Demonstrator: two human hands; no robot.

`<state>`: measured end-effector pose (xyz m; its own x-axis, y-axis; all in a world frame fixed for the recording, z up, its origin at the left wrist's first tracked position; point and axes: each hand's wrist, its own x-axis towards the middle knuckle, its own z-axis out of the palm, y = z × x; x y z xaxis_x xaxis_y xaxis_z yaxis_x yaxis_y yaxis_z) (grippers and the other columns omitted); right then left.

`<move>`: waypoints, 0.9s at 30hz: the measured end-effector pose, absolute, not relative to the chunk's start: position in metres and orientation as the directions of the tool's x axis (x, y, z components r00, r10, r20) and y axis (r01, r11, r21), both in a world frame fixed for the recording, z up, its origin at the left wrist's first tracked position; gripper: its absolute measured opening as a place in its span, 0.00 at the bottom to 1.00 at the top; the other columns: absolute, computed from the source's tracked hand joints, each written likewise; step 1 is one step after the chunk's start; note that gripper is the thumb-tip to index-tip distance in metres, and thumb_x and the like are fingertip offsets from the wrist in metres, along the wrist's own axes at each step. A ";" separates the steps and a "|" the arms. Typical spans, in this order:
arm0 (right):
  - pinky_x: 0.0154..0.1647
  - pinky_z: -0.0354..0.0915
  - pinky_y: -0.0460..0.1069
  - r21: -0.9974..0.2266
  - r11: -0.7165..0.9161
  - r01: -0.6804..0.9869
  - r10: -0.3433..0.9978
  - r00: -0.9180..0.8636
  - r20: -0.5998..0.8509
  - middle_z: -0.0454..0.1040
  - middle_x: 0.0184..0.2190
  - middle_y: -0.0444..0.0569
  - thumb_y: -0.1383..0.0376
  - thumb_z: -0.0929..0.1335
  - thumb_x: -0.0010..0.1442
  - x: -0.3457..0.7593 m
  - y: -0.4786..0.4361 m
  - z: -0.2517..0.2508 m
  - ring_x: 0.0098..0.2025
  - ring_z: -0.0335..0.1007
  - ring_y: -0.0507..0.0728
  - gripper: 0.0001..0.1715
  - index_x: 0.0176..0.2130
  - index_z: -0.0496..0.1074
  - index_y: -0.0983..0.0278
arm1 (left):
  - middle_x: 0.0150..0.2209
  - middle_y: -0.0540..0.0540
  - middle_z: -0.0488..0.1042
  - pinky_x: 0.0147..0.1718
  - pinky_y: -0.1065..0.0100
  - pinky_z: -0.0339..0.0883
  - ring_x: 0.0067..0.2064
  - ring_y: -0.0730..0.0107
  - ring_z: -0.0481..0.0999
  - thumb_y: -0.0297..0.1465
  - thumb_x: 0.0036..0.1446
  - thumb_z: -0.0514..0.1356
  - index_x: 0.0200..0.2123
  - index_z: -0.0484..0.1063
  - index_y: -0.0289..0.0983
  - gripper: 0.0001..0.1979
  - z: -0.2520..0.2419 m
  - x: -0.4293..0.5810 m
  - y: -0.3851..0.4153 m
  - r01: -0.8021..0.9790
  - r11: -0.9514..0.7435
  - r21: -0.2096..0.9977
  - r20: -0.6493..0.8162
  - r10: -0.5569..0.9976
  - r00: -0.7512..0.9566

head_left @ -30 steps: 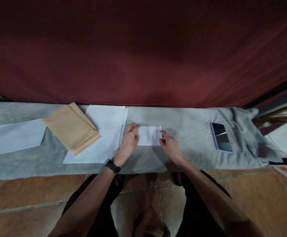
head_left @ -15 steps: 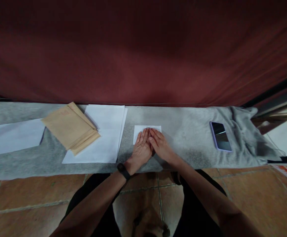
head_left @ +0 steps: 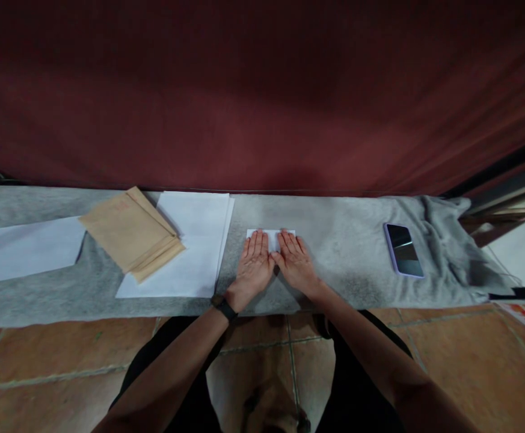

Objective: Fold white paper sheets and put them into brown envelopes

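Note:
A small white piece of paper [head_left: 273, 242], apparently folded, lies on the grey cloth directly in front of me. Flat on its left part rests my left hand [head_left: 255, 263], fingers stretched out and pointing away from me. My right hand [head_left: 294, 263] lies flat on the right part in the same way. The thumbs meet near the paper's lower middle. Between the two hands a strip of the paper shows; the hands cover most of the rest.
To the left, brown envelopes [head_left: 124, 228] overlap large white sheets [head_left: 199, 246]. Another white sheet [head_left: 27, 249] lies farther left. A phone [head_left: 404, 249] in a purple case rests on the grey cloth [head_left: 343, 234] at right. A dark red curtain [head_left: 262, 132] hangs behind.
My hands have moved apart sideways, from overlapping at the paper's middle to lying on its left and right parts. The paper stays in place.

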<state>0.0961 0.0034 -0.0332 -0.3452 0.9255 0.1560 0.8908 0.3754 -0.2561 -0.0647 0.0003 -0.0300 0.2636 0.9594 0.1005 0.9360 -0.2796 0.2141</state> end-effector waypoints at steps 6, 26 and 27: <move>0.76 0.47 0.64 -0.252 0.352 0.902 0.931 -0.309 0.193 0.53 0.75 0.61 0.51 0.57 0.76 0.102 0.004 -0.036 0.77 0.48 0.66 0.39 0.75 0.53 0.71 | 0.74 0.27 0.51 0.73 0.46 0.48 0.77 0.50 0.47 0.33 0.70 0.47 0.72 0.53 0.22 0.32 -0.031 -0.071 0.002 0.945 -0.234 0.230 0.153 0.967 0.202; 0.75 0.48 0.66 -0.238 0.293 0.926 0.945 -0.243 0.218 0.54 0.75 0.65 0.50 0.56 0.76 0.125 0.002 -0.041 0.76 0.49 0.67 0.40 0.74 0.52 0.74 | 0.73 0.27 0.55 0.71 0.44 0.52 0.76 0.46 0.52 0.41 0.72 0.46 0.73 0.53 0.23 0.35 -0.026 -0.084 -0.005 0.970 -0.114 0.214 0.185 0.980 0.074; 0.75 0.48 0.65 -0.239 0.289 0.927 0.947 -0.240 0.216 0.54 0.75 0.65 0.51 0.56 0.76 0.125 0.002 -0.041 0.76 0.49 0.68 0.40 0.74 0.53 0.74 | 0.73 0.26 0.55 0.71 0.44 0.52 0.76 0.45 0.52 0.41 0.72 0.46 0.72 0.54 0.22 0.35 -0.025 -0.085 -0.006 0.970 -0.115 0.214 0.180 0.981 0.076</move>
<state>0.1252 0.0020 -0.0413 -0.2396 0.9465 0.2160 0.9270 0.2891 -0.2388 -0.0849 -0.0060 -0.0252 0.0761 0.9807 0.1801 0.9700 -0.1146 0.2144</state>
